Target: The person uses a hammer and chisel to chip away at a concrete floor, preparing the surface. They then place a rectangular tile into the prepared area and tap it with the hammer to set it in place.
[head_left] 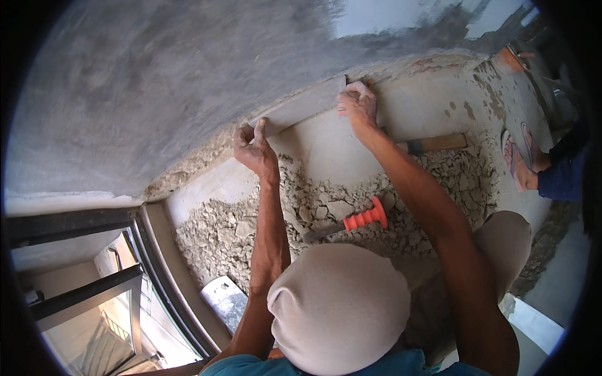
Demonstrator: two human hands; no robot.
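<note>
Between my two hands, a long pale strip of skirting tile (307,105) stands along the base of the grey wall. My left hand (256,150) grips its left end, thumb raised at the upper edge and fingers curled. At the other end my right hand (359,108) has its bent fingers on the strip. A chisel (367,217) with a red ribbed grip and guard lies on the rubble below and between my forearms. Beside my right forearm rests a hammer (439,143) with a wooden handle, its head partly hidden by the arm.
Broken mortar rubble (219,235) covers much of the floor. A dark-framed window (135,269) stands at the lower left, near a whitish flat piece (224,299). Another person's sandalled feet (519,163) are at the right. A rounded beige cloth shape (338,301) blocks the lower middle.
</note>
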